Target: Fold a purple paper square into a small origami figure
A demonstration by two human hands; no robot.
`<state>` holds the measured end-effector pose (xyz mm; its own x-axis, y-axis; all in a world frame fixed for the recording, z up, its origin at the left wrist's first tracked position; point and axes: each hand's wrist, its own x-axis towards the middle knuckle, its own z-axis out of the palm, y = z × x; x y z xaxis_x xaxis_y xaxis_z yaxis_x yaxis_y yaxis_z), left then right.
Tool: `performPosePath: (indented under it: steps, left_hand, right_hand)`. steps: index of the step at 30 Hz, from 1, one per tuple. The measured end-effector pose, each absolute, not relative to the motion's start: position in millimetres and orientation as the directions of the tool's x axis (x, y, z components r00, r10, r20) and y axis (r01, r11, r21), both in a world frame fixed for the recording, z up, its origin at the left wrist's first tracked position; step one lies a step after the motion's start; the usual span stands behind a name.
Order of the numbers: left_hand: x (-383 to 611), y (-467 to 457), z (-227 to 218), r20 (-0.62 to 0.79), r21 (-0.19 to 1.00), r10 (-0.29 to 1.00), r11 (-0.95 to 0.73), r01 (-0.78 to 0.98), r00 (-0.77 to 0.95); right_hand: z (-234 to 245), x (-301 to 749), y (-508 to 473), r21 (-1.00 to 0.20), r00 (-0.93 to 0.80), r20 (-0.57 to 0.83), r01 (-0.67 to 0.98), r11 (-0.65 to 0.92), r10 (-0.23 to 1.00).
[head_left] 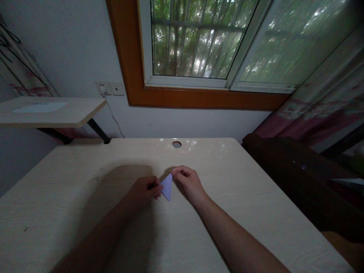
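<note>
A small lilac piece of folded paper (167, 187), shaped like a triangle, is held between my two hands just above the desk (227, 174). My left hand (146, 189) is closed, its thumb and fingers pinching the paper's left corner. At the upper corner, the fingertips of my right hand (187, 182) pinch the paper too. One more corner points down towards me, free of both hands. How many layers the paper has I cannot tell.
A raised shelf (85, 113) on black legs stands at the desk's back left, with a pale sheet (40, 107) on it. A round cable hole (176, 144) sits near the back edge. Dark wooden furniture (273, 167) borders the right side. Behind is a window (196, 41).
</note>
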<state>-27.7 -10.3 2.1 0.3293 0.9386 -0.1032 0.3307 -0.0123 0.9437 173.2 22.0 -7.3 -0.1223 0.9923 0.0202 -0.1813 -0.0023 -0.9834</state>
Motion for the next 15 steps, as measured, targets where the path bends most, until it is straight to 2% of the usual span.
performPosePath:
  steps: [6, 9, 15]
  left_hand:
    - [-28.7, -11.4, 1.8, -0.078, 0.945, 0.949, -0.027, 0.326, 0.306]
    - [-28.5, -11.4, 4.2, -0.066, 0.947, 0.961, -0.024, 0.32, 0.269]
    - [-27.3, -11.1, 3.9, -0.059, 0.95, 0.964, -0.026, 0.313, 0.259]
  right_hand:
    - [-4.6, 174.0, 25.1, -0.968, -0.118, 0.06, -0.247, 0.029, 0.991]
    - [-1.9, 172.5, 22.1, -0.982, -0.175, 0.073, -0.187, 0.04, 0.982]
    - [0.0, 170.4, 15.1, -0.999, -0.413, 0.039, -0.024, 0.031, 0.91]
